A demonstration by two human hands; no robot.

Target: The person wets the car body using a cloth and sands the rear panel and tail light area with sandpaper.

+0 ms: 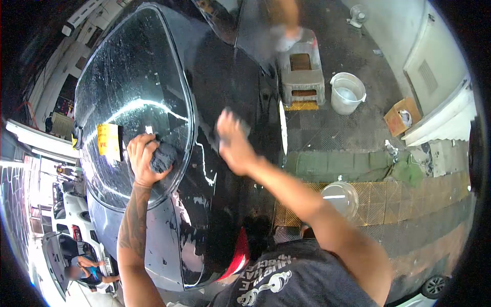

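Note:
My left hand [141,159] is closed around a crumpled dark grey cloth [163,157], resting on the wet rear window [138,66] of a black car. A yellow printed packet [108,141] lies on the glass just left of that hand. Over the glossy black rear side panel [220,77], my right hand [235,140] is smeared by motion. Its fingers look curled over something dark greyish, too blurred to name. Water streaks and white reflections mark the bodywork. Below my hands a red tail light [239,256] shows.
Another person's blurred arm [286,15] with a whitish cloth is beside a grey plastic stool [303,77]. A white bucket [348,93], a cardboard box [402,116] and a round clear-looking tub [340,198] stand on the floor. A person [87,268] is by another car at lower left.

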